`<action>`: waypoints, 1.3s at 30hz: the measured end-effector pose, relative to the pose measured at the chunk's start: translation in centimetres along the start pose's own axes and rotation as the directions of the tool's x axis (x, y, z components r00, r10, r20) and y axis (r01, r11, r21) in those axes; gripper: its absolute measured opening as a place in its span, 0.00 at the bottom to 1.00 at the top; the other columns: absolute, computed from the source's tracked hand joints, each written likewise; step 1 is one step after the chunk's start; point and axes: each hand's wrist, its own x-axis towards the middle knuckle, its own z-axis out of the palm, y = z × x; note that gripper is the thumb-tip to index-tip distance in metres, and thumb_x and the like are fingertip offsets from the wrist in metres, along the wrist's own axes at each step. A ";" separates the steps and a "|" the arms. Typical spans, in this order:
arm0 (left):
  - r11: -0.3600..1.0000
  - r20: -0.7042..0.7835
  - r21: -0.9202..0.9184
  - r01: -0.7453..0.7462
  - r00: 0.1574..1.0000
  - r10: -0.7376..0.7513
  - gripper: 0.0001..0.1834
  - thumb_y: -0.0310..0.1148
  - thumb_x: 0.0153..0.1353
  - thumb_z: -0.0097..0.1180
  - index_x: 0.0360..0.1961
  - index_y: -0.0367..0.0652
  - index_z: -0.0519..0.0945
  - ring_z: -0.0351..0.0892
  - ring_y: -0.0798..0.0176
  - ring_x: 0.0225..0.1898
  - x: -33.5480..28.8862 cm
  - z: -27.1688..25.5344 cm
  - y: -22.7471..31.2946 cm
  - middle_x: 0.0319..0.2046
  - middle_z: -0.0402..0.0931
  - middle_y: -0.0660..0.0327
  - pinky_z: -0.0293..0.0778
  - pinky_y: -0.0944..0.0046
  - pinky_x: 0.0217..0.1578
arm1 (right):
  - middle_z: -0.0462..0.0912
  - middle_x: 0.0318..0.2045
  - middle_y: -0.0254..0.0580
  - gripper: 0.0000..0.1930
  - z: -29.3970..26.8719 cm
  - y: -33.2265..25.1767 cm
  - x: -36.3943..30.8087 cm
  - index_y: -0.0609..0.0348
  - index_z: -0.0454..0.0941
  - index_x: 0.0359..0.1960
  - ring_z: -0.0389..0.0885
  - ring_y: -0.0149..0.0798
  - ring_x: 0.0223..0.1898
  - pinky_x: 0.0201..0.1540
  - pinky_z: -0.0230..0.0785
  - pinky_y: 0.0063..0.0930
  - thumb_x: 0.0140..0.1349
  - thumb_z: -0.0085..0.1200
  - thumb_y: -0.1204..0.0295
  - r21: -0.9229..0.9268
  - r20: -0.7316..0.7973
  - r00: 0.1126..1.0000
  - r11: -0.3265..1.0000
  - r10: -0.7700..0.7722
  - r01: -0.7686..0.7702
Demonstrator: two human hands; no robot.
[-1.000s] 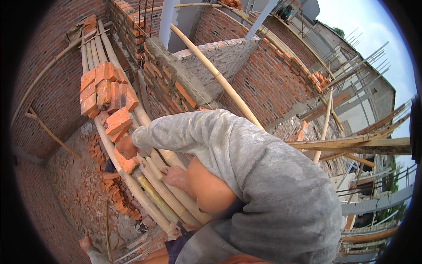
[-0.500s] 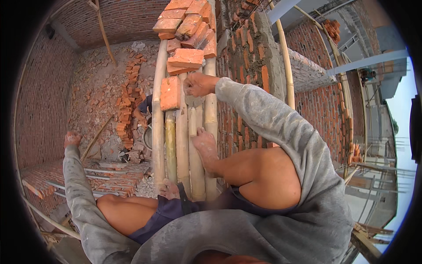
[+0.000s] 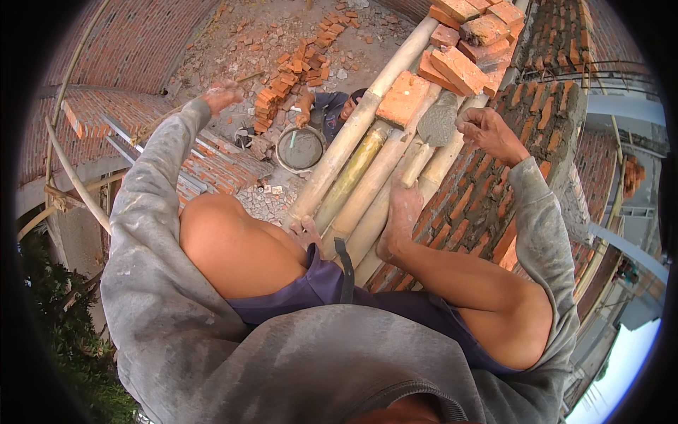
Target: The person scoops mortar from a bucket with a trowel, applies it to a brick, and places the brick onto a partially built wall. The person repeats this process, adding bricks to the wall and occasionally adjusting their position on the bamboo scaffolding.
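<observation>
My left hand [image 3: 222, 95] reaches out to the left over the ground below, fingers stretched and holding nothing. My right hand [image 3: 492, 134] is raised beside the bamboo poles [image 3: 360, 205], with thumb and fingers curled together. Whether anything small sits in that pinch is hidden. Just left of it lies a trowel [image 3: 439, 121], its blade coated in grey mortar and its pale handle pointing toward my foot. A flat orange brick [image 3: 403, 99] rests on the poles beside the blade, and more bricks [image 3: 458, 69] are piled beyond it.
My bare feet are on the poles. Below, a person [image 3: 333, 109] reaches to a bucket of grey mortar [image 3: 299, 148] near heaped bricks [image 3: 289, 81]. A brick wall with mortar joints [image 3: 487, 187] runs along the right. Metal bars [image 3: 201, 159] lie over brickwork at left.
My view has turned, so the poles now slant up to the right. My right hand has moved off the trowel to the right. The left hand has lifted and opened outward.
</observation>
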 end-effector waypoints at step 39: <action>0.668 -0.069 -0.743 0.032 0.990 -0.125 0.16 0.40 0.67 0.69 0.32 0.56 0.71 0.57 0.81 0.15 -16.7 12.5 2.0 0.18 0.60 0.77 0.50 0.75 0.13 | 0.77 0.63 0.51 0.28 13.0 6.3 -3.4 0.63 0.75 0.64 0.87 0.47 0.48 0.47 0.82 0.41 0.65 0.69 0.66 -0.470 -0.008 0.937 0.828 -0.349 0.304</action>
